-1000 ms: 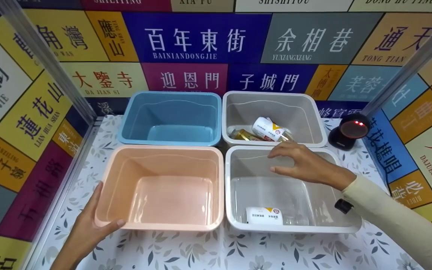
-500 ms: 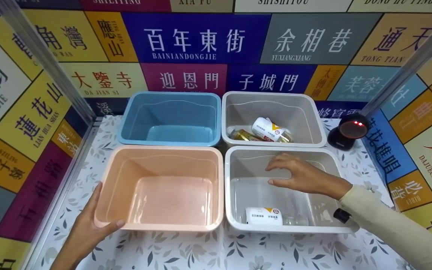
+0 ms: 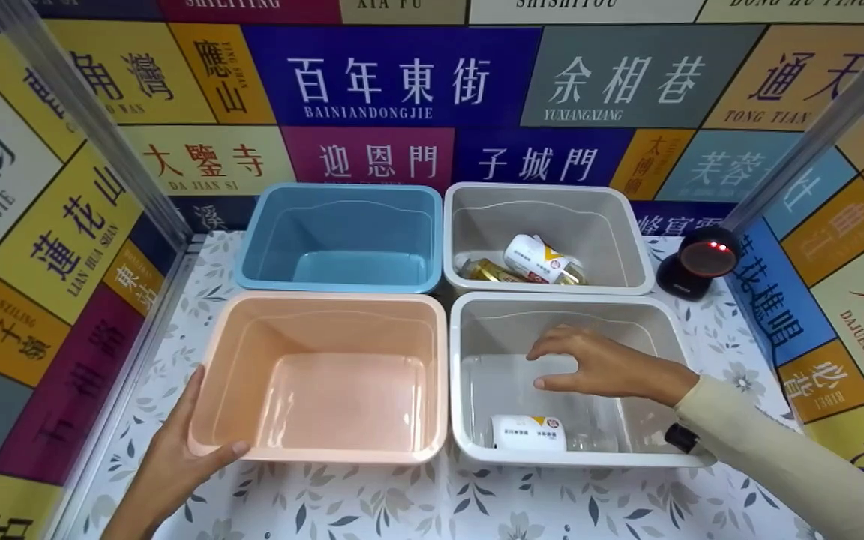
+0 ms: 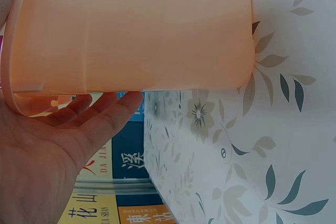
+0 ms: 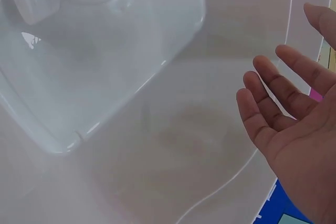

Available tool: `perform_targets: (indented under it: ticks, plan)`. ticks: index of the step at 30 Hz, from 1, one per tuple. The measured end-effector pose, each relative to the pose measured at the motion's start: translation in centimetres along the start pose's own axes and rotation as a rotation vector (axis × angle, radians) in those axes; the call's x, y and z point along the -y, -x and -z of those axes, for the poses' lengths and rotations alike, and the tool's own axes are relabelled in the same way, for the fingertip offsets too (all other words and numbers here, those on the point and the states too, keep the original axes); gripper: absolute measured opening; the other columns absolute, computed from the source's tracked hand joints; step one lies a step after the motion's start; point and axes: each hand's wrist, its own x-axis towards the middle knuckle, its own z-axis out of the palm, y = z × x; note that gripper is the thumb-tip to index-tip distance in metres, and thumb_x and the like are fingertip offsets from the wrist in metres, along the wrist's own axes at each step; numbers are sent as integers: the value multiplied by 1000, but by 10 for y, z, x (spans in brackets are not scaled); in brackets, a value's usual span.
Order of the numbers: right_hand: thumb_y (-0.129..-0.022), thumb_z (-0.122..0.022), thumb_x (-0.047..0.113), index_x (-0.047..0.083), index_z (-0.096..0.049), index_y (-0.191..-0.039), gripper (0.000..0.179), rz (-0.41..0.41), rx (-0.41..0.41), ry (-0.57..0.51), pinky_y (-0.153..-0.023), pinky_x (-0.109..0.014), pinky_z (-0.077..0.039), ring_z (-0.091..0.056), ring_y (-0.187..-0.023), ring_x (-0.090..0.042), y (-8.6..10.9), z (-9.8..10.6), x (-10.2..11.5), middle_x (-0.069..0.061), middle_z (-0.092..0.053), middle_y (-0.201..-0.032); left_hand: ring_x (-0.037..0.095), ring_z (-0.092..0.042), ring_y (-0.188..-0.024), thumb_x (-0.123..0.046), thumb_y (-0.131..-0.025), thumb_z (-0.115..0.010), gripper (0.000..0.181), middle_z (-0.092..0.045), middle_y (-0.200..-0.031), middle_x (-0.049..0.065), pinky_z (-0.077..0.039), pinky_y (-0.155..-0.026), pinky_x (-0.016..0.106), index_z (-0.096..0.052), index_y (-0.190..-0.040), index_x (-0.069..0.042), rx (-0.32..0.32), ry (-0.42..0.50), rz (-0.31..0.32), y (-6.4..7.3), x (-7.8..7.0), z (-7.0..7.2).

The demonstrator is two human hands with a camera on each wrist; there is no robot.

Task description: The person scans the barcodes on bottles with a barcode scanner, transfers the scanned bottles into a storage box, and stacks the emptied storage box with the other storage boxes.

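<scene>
At the near grey bin, we found the right hand, fingers spread and empty, beyond a white-labelled bottle lying inside the front wall, while the left hand, fingers extended, touched the peach bin, apparently steadying it.

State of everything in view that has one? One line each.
Peach plastic bin: upright, nothing visible inside
Blue plastic bin: upright, nothing visible inside
Front grey plastic bin: upright, occupied
White-labelled bottle in it: on its side
Rear grey plastic bin: upright, occupied
Gold bottle in it: lying down, partly hidden
Black round-headed device: upright, red lights lit
Left hand: touching peach bin's corner
Right hand: over front grey bin, holding nothing
</scene>
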Motion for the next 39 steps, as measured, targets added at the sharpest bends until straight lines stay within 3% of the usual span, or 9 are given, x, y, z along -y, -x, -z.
perform_targets:
  ticks: [8, 13, 20, 28, 31, 35, 39]
  plan:
    - [-97, -85, 50, 18, -81, -129, 45, -19, 109, -80, -101, -54, -57, -69, -118, -24, 3, -7, -1, 3, -76, -128, 42, -54, -139, -33, -91, -94, 129, -23, -180, 20, -47, -95, 18, 3, -176, -44, 0, 8, 1, 0, 1, 0]
    - [-94, -88, 50, 15, -81, -129, 50, 7, 184, -113, -101, -53, -56, -70, -116, -30, 2, -13, -3, 1, -76, -128, 43, -55, -137, -33, -91, -94, 130, -24, -180, 22, -49, -95, 21, 3, -176, -44, 4, 9, 12, 0, 1, 1]
    - [-92, -89, 50, 14, -81, -130, 53, -6, 280, -124, -101, -48, -56, -70, -116, -30, 3, -21, -6, 0, -76, -127, 43, -57, -137, -33, -91, -93, 128, -23, -180, 22, -50, -109, 51, 3, -176, -43, 7, 17, 11, -2, -1, 0]
    - [-91, -89, 50, 9, -80, -133, 60, -73, 372, -162, -104, -52, -56, -69, -119, -34, 5, -26, -11, -6, -75, -130, 47, -54, -139, -30, -90, -94, 129, -20, -180, 24, -45, -111, 67, 2, -177, -41, 3, 27, -21, 0, 0, 0]
    - [-90, -90, 48, 6, -79, -134, 62, -76, 394, -163, -105, -51, -56, -69, -120, -34, 5, -28, -13, -8, -76, -131, 47, -55, -137, -31, -90, -94, 128, -21, -180, 23, -46, -110, 66, 1, -177, -44, 0, 31, -18, -1, 0, 0]
    - [-87, -94, 45, 9, -80, -132, 59, -117, 433, -166, -105, -51, -56, -70, -120, -32, 5, -30, -15, -4, -76, -128, 44, -58, -135, -32, -90, -94, 129, -23, -180, 23, -53, -105, 45, 1, -177, -43, 3, 17, -3, -1, -1, 1]
    - [-84, -97, 39, 13, -82, -130, 55, -158, 478, -197, -105, -53, -56, -71, -116, -26, 5, -31, -16, 3, -77, -123, 43, -58, -134, -34, -90, -94, 130, -25, -179, 24, -53, -105, 44, 3, -177, -40, 8, 12, 20, 0, 0, 1]
